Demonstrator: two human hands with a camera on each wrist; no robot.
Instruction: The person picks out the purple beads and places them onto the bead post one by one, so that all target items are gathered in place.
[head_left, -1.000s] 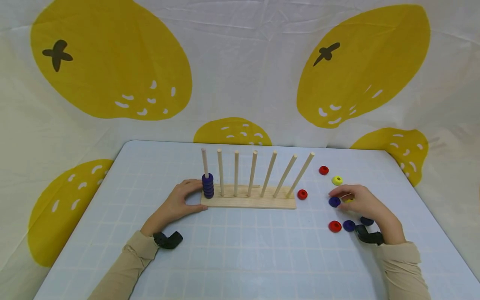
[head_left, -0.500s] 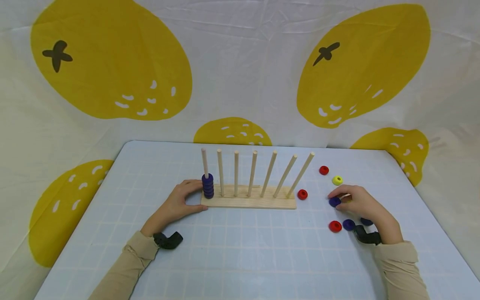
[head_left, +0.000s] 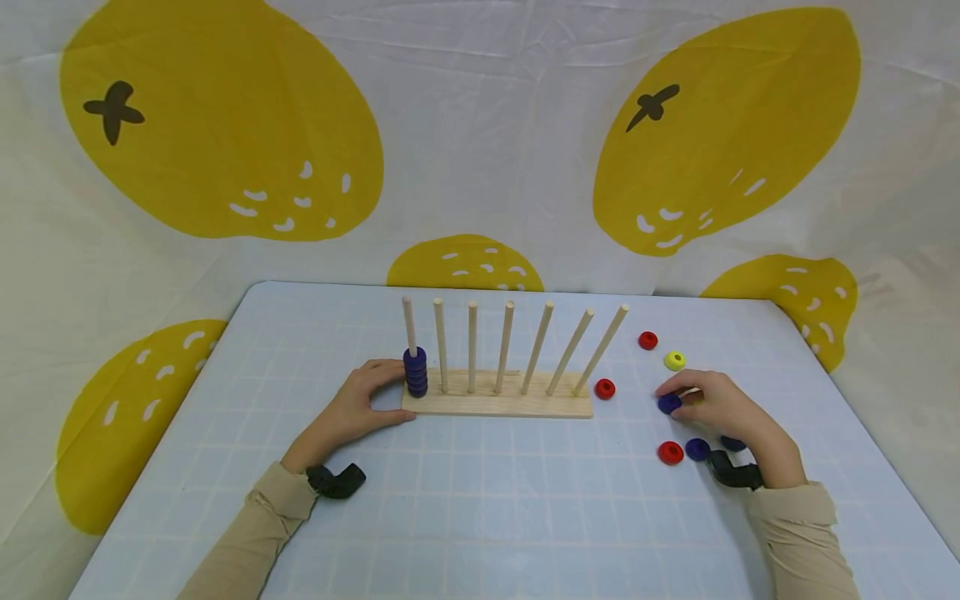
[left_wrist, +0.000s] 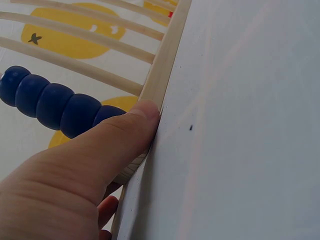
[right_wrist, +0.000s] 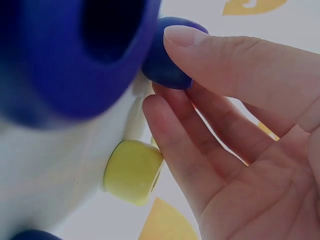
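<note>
A wooden base (head_left: 502,406) carries a row of upright pegs. Several dark blue beads (head_left: 416,373) are stacked on its leftmost peg. The left hand (head_left: 358,408) grips the base's left end, thumb on the front edge; in the left wrist view the thumb of the left hand (left_wrist: 85,155) presses on the wood beside the blue beads (left_wrist: 52,105). At the right, the right hand (head_left: 723,408) pinches a blue bead (head_left: 669,403) at the table surface. The right wrist view shows the thumb and fingers of the right hand (right_wrist: 235,115) around that blue bead (right_wrist: 167,57).
Red beads lie right of the base (head_left: 604,389), farther back (head_left: 648,340) and nearer (head_left: 671,452). A yellow bead (head_left: 675,360) sits behind the right hand. Blue beads (head_left: 698,450) (head_left: 733,443) lie near the right wrist. Another yellow bead (right_wrist: 132,171) shows close to the fingers.
The right hand has shifted very slightly left, its fingers now closer around the blue bead. The left hand and the base have stayed where they were.
</note>
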